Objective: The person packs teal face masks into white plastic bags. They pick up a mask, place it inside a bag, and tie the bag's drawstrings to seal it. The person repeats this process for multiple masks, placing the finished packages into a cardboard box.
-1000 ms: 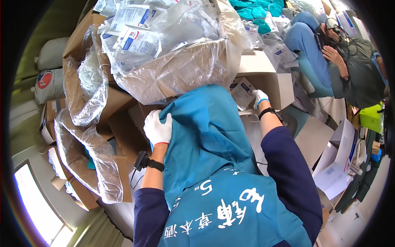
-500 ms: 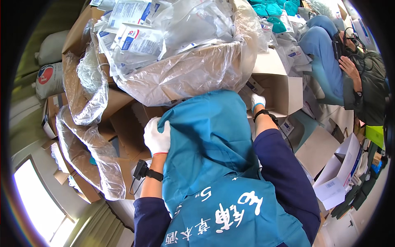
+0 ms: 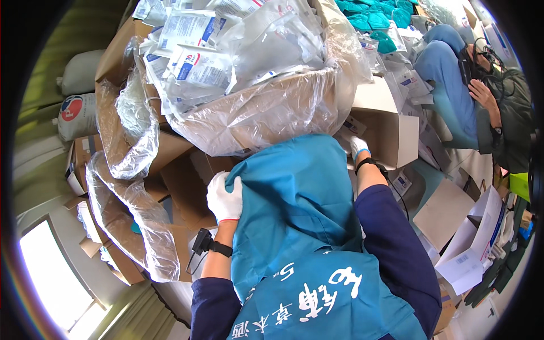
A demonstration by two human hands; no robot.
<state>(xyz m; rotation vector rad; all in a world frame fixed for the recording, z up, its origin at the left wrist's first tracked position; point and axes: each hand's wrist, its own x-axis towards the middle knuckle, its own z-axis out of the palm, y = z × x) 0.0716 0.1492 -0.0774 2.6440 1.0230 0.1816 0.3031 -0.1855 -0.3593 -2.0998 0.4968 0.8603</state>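
My left hand, in a white glove, is closed at the left edge of the blue apron spread over my lap. Its thumb lies against a fold of the cloth. My right hand, gloved in white too, reaches into an open carton, white outside and brown inside. Close to its fingertips is a white packet in the carton. The apron's edge and the carton partly hide those fingers, so their grip is not visible.
A large plastic-lined carton heaped with white-and-blue packets stands ahead. Open brown cartons sit at left. Teal items lie at far right, near a seated person. Another white carton stands at right.
The whole view has shifted slightly, so most things sit a little lower and further right. My right hand reaches a bit deeper into the carton; my left hand stays at the apron.
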